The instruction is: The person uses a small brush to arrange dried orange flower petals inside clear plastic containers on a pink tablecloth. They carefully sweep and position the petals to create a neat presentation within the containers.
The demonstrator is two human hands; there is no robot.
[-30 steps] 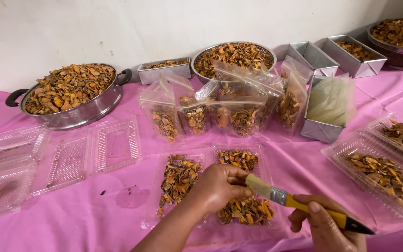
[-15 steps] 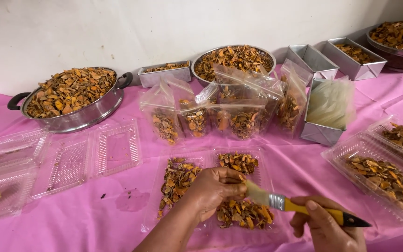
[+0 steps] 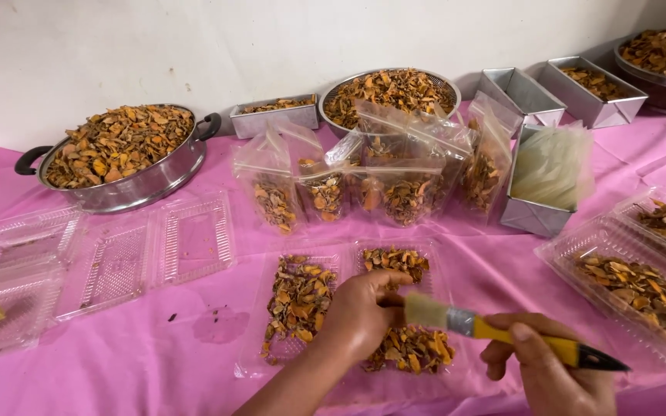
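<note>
L hand (image 3: 360, 312) | R hand (image 3: 553, 377) | both hands bare, no sleeves/gloves/rings visible

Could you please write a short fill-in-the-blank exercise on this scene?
1. The right hand holds a ____ with a yellow handle.
2. The left hand rests in an open clear tray of dried orange ____.
3. The tablecloth is ____.
4. The pan at the left has two black ____.

Missing words: brush; pieces; pink; handles
</note>
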